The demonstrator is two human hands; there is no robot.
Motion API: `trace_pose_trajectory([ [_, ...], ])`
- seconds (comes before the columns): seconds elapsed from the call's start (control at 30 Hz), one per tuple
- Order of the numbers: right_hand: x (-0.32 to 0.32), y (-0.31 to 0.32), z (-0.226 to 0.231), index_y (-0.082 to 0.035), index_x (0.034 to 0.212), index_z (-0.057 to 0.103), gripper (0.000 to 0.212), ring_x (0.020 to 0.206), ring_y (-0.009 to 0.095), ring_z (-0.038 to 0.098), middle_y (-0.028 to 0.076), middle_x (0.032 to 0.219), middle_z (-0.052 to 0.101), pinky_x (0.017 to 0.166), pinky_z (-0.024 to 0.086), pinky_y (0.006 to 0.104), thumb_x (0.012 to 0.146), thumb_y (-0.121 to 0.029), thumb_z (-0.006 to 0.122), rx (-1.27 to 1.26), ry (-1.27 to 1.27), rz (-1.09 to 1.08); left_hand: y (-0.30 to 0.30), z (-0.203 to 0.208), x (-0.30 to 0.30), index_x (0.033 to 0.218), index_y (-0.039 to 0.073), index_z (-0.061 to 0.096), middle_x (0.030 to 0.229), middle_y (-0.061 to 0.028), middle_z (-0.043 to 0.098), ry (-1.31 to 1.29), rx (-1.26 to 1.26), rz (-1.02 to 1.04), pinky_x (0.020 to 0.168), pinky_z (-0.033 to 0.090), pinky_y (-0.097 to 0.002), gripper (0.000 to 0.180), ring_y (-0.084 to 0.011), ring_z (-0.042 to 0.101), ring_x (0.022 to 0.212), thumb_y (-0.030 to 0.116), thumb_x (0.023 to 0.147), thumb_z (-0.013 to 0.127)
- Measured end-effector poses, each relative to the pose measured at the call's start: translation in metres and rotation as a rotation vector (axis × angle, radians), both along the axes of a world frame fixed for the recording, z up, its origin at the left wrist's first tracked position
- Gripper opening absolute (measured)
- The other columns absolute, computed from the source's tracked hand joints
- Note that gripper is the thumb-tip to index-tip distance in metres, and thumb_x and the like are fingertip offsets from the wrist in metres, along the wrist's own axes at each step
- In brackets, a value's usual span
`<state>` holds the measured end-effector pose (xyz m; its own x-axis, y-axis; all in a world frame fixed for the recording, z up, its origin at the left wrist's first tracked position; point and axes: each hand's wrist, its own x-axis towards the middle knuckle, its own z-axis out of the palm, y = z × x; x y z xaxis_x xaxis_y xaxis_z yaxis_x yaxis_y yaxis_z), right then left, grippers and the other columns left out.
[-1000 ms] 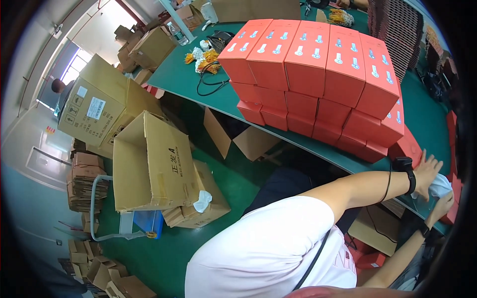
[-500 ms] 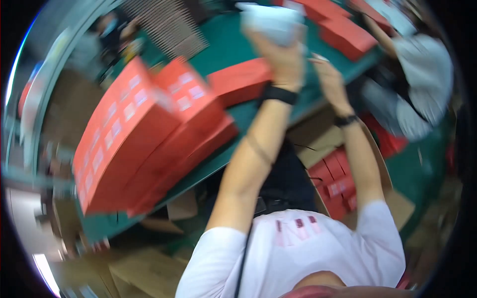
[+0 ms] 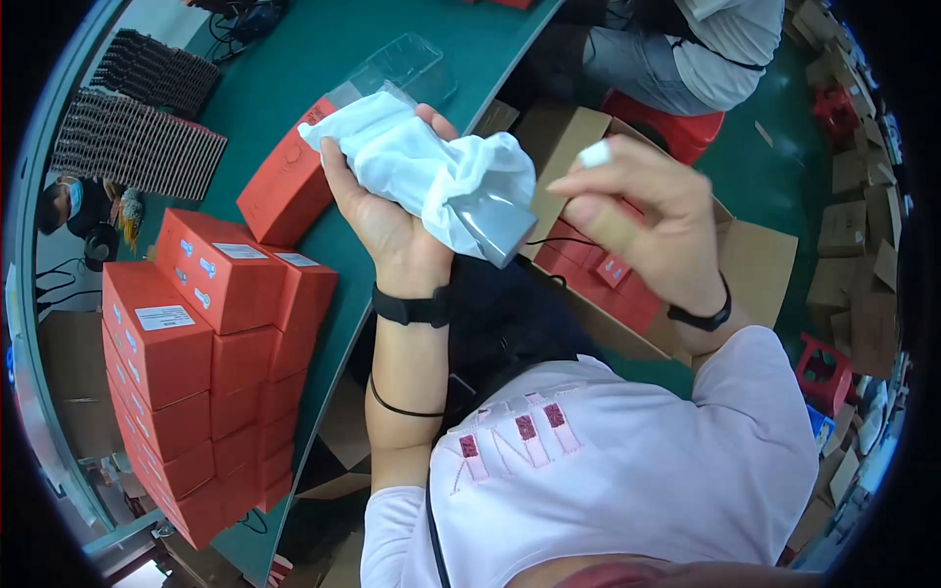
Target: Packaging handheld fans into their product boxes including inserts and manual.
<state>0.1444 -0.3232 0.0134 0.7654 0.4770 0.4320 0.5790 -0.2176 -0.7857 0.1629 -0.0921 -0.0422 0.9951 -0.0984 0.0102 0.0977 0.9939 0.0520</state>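
A soft white wrapper [image 3: 392, 162] lies across the palm of my left hand [image 3: 377, 211], whose fingers and thumb curl up around its sides. From the wrapper's near end pokes a smooth grey object [image 3: 495, 227]; its kind cannot be told. My right hand [image 3: 642, 211] hovers just right of that end, apart from it, with half-curled fingers, slight motion blur and nothing visible in them. White covering shows on one of its fingertips. Beyond my left hand a red box [image 3: 287, 186] rests on the green table [image 3: 343, 289], near a clear plastic tray [image 3: 417, 64].
Stacked red boxes [image 3: 221, 363] stand at the table's left. An open carton [image 3: 755, 284] with red boxes inside is at my right, below the table edge. Grey stacked trays [image 3: 147, 142] are at far left. A co-worker [image 3: 676, 59] sits beyond a red stool [image 3: 676, 127].
The view has swung round, so the red stack now appears farther left. The white-wrapped object has come closer to me in my left hand. My right hand has come beside its near end, fingers more bent.
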Motion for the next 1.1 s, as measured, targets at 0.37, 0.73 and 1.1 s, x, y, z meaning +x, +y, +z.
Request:
trace_pose_trajectory([
  [0.37,0.0,0.047,-0.04,0.002,0.113,0.062,0.034,0.061,0.013,0.065,0.009,0.087,0.07,0.055,0.051,0.0257,0.088,-0.019,0.073,0.15,1.057,0.377,0.012,0.014,-0.021,0.134,0.006,0.055,0.13,-0.0099,0.064,0.109,0.633,0.476,0.104,0.048,-0.0456,0.046,-0.0293,0.062,0.118,0.044,0.108,0.044],
  [0.73,-0.009,0.057,-0.036,0.004,0.126,0.058,0.041,0.055,0.011,0.061,0.012,0.092,0.07,0.047,0.049,0.023,0.093,-0.019,0.066,0.172,1.052,0.33,0.006,-0.001,-0.053,0.133,0.001,0.051,0.119,-0.0185,0.065,0.017,0.705,0.332,0.094,0.053,-0.0488,0.056,-0.0326,0.066,0.104,0.047,0.102,0.053],
  [1.1,-0.024,0.058,-0.038,0.005,0.135,0.055,0.049,0.063,0.011,0.062,0.014,0.101,0.07,0.05,0.051,0.0232,0.095,-0.022,0.06,0.194,1.125,0.383,0.059,-0.015,-0.047,0.139,0.0,0.051,0.13,-0.0138,0.062,0.045,0.224,-0.045,0.106,0.047,-0.0488,0.059,-0.0339,0.058,0.121,0.047,0.109,0.032],
])
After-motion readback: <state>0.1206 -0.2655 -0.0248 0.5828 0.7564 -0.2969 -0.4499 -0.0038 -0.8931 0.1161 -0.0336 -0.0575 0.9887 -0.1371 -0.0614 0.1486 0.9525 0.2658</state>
